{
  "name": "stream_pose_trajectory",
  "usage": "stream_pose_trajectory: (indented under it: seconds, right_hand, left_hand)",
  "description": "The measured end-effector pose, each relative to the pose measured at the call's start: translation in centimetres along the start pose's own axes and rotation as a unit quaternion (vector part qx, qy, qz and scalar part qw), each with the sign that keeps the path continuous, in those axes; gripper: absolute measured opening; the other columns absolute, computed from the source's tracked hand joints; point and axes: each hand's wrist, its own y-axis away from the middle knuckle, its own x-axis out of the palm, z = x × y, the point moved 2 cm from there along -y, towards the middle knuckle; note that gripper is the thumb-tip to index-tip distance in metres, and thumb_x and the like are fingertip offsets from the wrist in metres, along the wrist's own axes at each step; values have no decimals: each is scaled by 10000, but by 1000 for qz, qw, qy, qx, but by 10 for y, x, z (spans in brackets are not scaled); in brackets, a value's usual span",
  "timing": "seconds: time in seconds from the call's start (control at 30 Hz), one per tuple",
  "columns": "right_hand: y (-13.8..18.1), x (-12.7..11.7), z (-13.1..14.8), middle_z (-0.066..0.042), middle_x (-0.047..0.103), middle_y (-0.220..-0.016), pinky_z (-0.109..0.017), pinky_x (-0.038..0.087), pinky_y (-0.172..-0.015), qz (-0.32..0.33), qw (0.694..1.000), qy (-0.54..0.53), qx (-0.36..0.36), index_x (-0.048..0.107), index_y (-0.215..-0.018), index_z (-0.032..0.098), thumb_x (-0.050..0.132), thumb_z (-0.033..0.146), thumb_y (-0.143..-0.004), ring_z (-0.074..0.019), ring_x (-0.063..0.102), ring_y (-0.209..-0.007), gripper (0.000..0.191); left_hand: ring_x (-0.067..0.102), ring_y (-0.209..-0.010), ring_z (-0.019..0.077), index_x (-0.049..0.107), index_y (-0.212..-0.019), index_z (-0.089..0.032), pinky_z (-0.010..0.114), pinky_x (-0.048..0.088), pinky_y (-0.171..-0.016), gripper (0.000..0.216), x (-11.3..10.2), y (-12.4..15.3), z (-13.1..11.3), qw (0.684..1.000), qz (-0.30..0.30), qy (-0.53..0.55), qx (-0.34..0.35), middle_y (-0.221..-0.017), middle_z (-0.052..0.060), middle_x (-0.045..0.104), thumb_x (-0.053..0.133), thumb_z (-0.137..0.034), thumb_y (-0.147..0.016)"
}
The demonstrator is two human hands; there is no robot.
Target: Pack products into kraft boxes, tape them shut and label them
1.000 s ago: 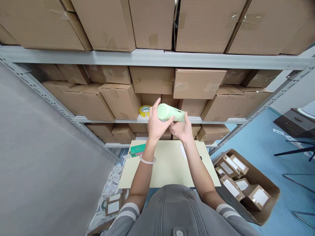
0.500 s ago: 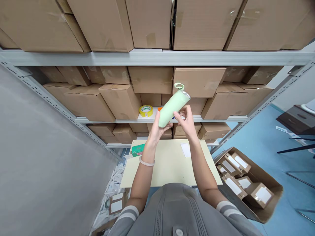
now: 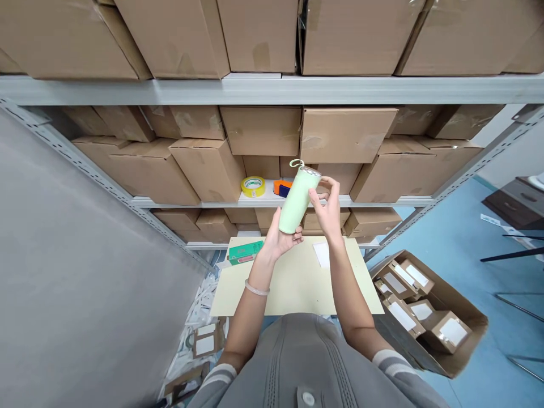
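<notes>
A light green bottle (image 3: 296, 201) with a loop strap and a shiny top is tilted in front of me, its top leaning right. My left hand (image 3: 281, 235) is closed around its lower end, with the base resting against the palm and fingers. Against the upper right side, my right hand (image 3: 327, 207) grips it with thumb and curled fingers, some of them partly hidden. Below the hands lies a pale table (image 3: 297, 289) with a white paper (image 3: 322, 255) and a green box (image 3: 245, 253) on it.
Metal shelving (image 3: 272, 90) packed with cardboard boxes (image 3: 348, 135) stands ahead. Yellow tape (image 3: 253, 186) and an orange and dark blue item (image 3: 281, 188) sit on the middle shelf. At right, a large carton (image 3: 465, 354) holds several labelled boxes. A grey wall (image 3: 85, 272) borders the left.
The bottle has come down slightly and stands more upright. My right hand has shifted up along its side, near the top. The orange and blue item on the shelf shows more fully.
</notes>
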Motion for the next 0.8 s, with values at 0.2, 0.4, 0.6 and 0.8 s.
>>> stream_pose_trajectory:
  seconds: [0.2,0.4,0.6,0.8]
  right_hand:
    - [-3,-23,-11,-79,590,-1243,-343,517,-802,73,997,10,-31,528,-1292,265,600,584,-859,-226,592,-1032,543]
    - [15,-34,-41,7,579,-828,-205,370,-434,140,977,-61,148,615,-1151,239,717,577,-749,-107,492,-581,535]
    - [67,-26,-80,55,536,-744,-167,350,-423,12,929,-95,358,615,-1116,240,785,583,-626,-73,465,-540,622]
    - [130,-28,-112,41,574,-912,-148,433,-490,-76,892,-80,439,635,-1049,249,764,556,-632,-92,544,-715,534]
  left_hand:
    - [495,-546,98,628,-1050,-157,227,453,-574,606,-17,10,1,977,-81,-167,109,-675,9,579,491,-717,-863]
    - [543,-671,125,630,-983,-165,236,448,-627,512,-33,23,-8,920,-149,-333,143,-758,25,598,539,-657,-872]
    - [643,-829,165,604,-1134,-178,308,501,-828,636,-79,31,11,914,-97,-390,62,-973,65,674,384,-727,-899]
    - [691,-940,184,655,-1110,-178,311,537,-832,495,-201,37,21,835,-342,-430,31,-1062,89,726,395,-576,-974]
